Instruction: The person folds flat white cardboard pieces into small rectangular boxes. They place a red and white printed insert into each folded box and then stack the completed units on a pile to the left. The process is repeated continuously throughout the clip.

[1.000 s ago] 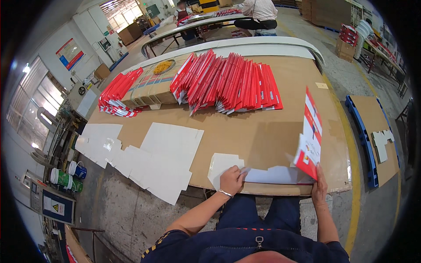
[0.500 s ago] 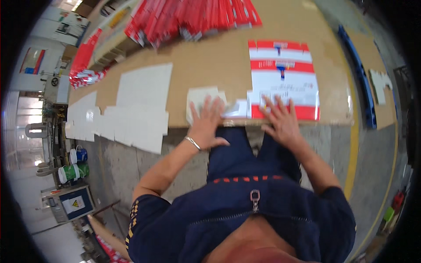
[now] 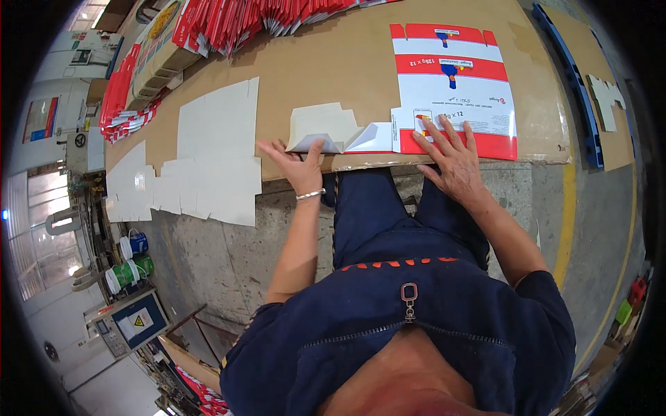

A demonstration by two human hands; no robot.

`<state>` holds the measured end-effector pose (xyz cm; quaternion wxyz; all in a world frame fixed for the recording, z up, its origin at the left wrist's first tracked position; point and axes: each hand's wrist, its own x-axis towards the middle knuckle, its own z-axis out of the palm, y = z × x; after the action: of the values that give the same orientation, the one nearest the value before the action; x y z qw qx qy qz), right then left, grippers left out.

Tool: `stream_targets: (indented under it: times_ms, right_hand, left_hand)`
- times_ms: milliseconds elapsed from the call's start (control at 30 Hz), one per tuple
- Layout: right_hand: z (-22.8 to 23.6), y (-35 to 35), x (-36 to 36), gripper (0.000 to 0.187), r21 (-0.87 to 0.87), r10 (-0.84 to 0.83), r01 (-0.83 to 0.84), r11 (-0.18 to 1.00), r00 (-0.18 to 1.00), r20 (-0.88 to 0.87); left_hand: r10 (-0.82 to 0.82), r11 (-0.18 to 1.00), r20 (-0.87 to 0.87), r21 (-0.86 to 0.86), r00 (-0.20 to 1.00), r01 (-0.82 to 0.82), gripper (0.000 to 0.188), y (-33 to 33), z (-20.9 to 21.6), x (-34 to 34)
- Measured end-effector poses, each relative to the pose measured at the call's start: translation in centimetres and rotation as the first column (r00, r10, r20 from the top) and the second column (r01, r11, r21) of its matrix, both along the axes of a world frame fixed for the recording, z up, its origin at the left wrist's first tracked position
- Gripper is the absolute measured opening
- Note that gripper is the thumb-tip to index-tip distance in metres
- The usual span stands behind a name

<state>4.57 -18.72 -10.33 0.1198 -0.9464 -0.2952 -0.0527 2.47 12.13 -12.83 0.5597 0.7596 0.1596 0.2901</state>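
Right hand (image 3: 449,158) is spread flat, fingers fanned wide, palm down on the near edge of the red and white carton blank (image 3: 454,90). No pinch going on, the grip is just an open press, with the fingertips on the red strip and the white part above it. The blank lies printed side up on the table (image 3: 333,69), over toward the right, with its near edge almost at the table's near lip.

Left hand (image 3: 300,166) is also open, fingers loosely spread, sitting at the table's near edge. The thumb and fingertips touch the folded white flap (image 3: 326,128) that sticks out from the left side of the blank. It isn't closed around anything, more like pushing the flap down. There's a silver bracelet (image 3: 310,195) on that wrist.

Further left on the table there's a spread of plain white cardboard cutouts (image 3: 208,145), some hanging over the near edge. At the far side, a big fanned row of red folded cartons (image 3: 263,17), plus another red stack (image 3: 118,90) far left beside a brown cardboard box (image 3: 156,48). On the floor to the left are 2 buckets, blue (image 3: 135,244) and green (image 3: 132,272). A blue rail (image 3: 576,90) runs along the right.
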Motion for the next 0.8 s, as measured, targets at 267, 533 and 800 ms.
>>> stream_targets:
  times_ms: [267, 533, 800]
  right_hand:
    - [-0.1, 0.1, 0.1, 0.068, 0.002, 0.000, 0.000, 1.000, 1.000, -0.005]
    - [2.4, -2.0, 1.6, 0.066, -0.243, 0.140, -0.145, 0.959, 0.989, -0.039]
    - [1.7, -2.4, 2.1, 0.075, -0.153, 0.161, -0.161, 0.975, 0.987, -0.015]
  left_hand:
    - [-0.027, 0.939, 0.006, -0.342, 1.000, 0.027, 0.029, -3.4, -1.6, 3.3]
    - [-0.458, 0.671, 0.021, 0.664, 0.889, 0.330, 0.057, -4.5, 0.0, 4.5]
    - [-0.548, 0.211, -0.408, 0.777, 0.730, 0.593, 0.065, -5.6, 1.8, 3.7]
